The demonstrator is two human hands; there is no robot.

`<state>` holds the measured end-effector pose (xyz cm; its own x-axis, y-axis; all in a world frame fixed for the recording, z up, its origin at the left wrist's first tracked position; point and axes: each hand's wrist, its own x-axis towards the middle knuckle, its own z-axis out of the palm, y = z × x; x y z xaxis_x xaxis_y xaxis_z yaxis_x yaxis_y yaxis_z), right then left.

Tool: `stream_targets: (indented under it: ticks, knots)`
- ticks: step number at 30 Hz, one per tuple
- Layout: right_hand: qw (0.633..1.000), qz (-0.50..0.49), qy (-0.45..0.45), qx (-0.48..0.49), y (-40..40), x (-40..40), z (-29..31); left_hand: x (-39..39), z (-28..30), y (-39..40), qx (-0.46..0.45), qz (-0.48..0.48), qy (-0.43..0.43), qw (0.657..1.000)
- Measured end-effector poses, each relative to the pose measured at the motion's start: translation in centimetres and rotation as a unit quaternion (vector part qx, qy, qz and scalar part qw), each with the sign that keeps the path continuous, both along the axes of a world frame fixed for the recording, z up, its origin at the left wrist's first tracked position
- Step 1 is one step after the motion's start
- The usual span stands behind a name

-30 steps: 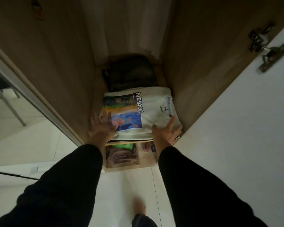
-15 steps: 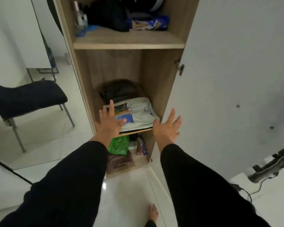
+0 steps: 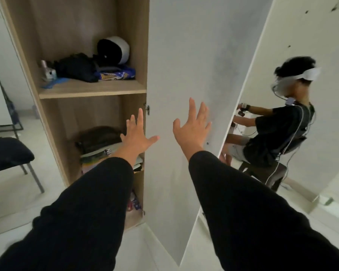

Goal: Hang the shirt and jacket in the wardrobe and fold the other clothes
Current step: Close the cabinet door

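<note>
left hand [image 3: 137, 138] | right hand [image 3: 192, 127] | both lifted off folded T-shirt [image 3: 98, 153]; now raised, fingers spread, empty

White walls [image 3: 311, 32], pale glossy floor [image 3: 12, 202], dark padded chair [image 3: 6, 153] left, even light.

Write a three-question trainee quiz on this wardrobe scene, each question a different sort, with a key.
1. True or false: the left hand grips a folded shirt.
2. Multiple choice: where does the helmet sit? A. on the chair. B. on the upper shelf. C. on the floor.
3. Fill in: the right hand, fingers spread, is raised in front of the white wardrobe ____.

Key
1. False: both hands are open and hold nothing; the folded clothes lie on the lower shelf behind the left forearm.
2. B.
3. door.
</note>
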<state>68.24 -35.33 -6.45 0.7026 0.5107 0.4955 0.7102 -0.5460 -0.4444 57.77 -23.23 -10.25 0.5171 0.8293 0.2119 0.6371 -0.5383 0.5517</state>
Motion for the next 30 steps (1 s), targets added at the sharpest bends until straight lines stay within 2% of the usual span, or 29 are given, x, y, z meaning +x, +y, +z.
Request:
stream_targets:
  ticks: [5,7,14,19,22,30]
  knots:
    - [0.989,-0.024,-0.142,0.022,-5.8,5.1,4.0,7.2,1.6,-6.9,0.017,-0.042,-0.045,0.998]
    - [0.985,-0.042,-0.168,0.029,-7.8,7.2,4.9,9.9,2.0,-10.0,0.015,-0.052,-0.050,0.997]
    - [0.981,-0.030,-0.192,-0.002,-11.0,11.7,7.7,15.3,4.8,-15.8,0.075,-0.017,-0.038,0.996]
    - [0.983,0.004,-0.180,-0.035,-11.9,13.7,8.9,17.3,5.9,-17.2,0.196,0.027,0.021,0.980]
    - [0.984,0.028,-0.167,-0.057,-11.8,14.5,9.4,18.2,6.3,-17.6,0.242,0.042,0.027,0.969]
    - [0.989,0.095,-0.107,-0.029,-9.7,15.3,9.9,19.6,7.4,-16.3,0.270,0.076,0.040,0.959]
